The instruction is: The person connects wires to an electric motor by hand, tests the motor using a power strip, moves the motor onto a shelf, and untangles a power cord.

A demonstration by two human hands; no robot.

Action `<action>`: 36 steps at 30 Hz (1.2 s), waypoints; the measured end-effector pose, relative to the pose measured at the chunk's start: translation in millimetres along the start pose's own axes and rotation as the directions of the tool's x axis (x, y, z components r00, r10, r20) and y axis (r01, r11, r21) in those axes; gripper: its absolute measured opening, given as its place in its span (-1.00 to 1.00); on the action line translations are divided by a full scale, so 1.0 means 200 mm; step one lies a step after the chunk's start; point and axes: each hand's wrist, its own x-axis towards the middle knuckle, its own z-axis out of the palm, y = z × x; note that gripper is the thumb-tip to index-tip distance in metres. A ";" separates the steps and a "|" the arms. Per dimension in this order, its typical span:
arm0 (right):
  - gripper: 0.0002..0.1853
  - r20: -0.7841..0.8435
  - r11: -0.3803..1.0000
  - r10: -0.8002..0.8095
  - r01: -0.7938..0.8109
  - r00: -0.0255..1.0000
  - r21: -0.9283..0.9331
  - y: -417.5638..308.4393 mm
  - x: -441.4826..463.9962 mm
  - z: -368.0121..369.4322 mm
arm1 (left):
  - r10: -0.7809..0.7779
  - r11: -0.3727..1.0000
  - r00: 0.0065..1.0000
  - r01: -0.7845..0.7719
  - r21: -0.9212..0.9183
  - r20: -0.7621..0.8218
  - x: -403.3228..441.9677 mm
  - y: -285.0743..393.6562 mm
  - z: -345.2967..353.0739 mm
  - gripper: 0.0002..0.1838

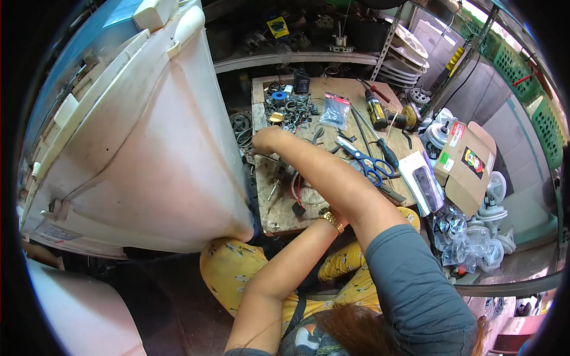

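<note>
My right hand (268,141) is at the left edge of the wooden table, just below a pile of small metal parts (291,110), its fingers curled down around something too small to make out. Beneath it lies a metal motor-like part (284,172) with red wires and a small black block (298,209). My right forearm crosses over my left one. Of my left hand (340,216), only the part by the gold watch (332,221) shows; the forearm hides its fingers. Blue-handled scissors (374,168) lie right of my right forearm.
A large whitish tub (154,142) stands close on the left. On the table are a plastic bag (335,111), a screwdriver (387,153), a yellow drill (375,110) and a phone (424,185). A cardboard box (466,166) and bagged white parts (469,243) are at the right.
</note>
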 end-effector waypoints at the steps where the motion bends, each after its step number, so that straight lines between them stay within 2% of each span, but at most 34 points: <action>1: -0.44 0.005 1.000 0.006 -0.006 1.000 0.009 0.00 0.00 0.00 | -0.004 0.999 1.000 0.004 0.050 -0.001 0.00 0.01 -0.01 -0.48; 4: -0.47 0.018 0.999 0.007 -0.008 1.000 0.031 0.00 -0.01 0.00 | -0.031 0.995 0.999 0.033 -0.091 0.013 0.01 0.02 -0.01 -0.48; 7: -0.50 0.015 0.999 -0.014 0.013 1.000 0.038 0.00 -0.01 0.01 | -0.034 0.998 0.999 0.034 -0.062 -0.002 0.01 0.02 -0.01 -0.48; 19: -0.54 0.021 0.998 -0.059 0.059 0.998 0.006 0.00 -0.03 0.01 | -0.038 0.981 0.999 0.038 -0.192 0.005 0.06 0.07 -0.07 -0.57; 25: -0.50 0.004 0.997 -0.076 0.076 0.997 0.005 0.03 -0.06 -0.01 | -0.071 0.859 0.994 0.105 -0.502 0.085 0.09 0.11 -0.20 -0.61; 28: -0.48 0.009 0.997 -0.078 0.078 0.997 -0.008 0.03 -0.07 -0.02 | -0.076 0.809 0.991 0.126 -0.574 0.111 0.11 0.17 -0.24 -0.63; 31: -0.48 0.001 0.997 -0.074 0.074 0.997 -0.009 0.03 -0.07 -0.01 | -0.074 0.827 0.992 0.119 -0.549 0.104 0.15 0.29 -0.31 -0.64; 34: -0.48 0.014 0.998 -0.059 0.059 0.998 -0.015 0.02 -0.08 -0.02 | -0.082 0.853 0.983 0.153 -0.498 0.162 0.16 0.32 -0.33 -0.63; 36: -0.48 0.029 0.998 -0.054 0.054 0.998 -0.018 0.01 -0.08 -0.02 | -0.111 0.797 0.982 0.180 -0.577 0.153 0.16 0.34 -0.33 -0.63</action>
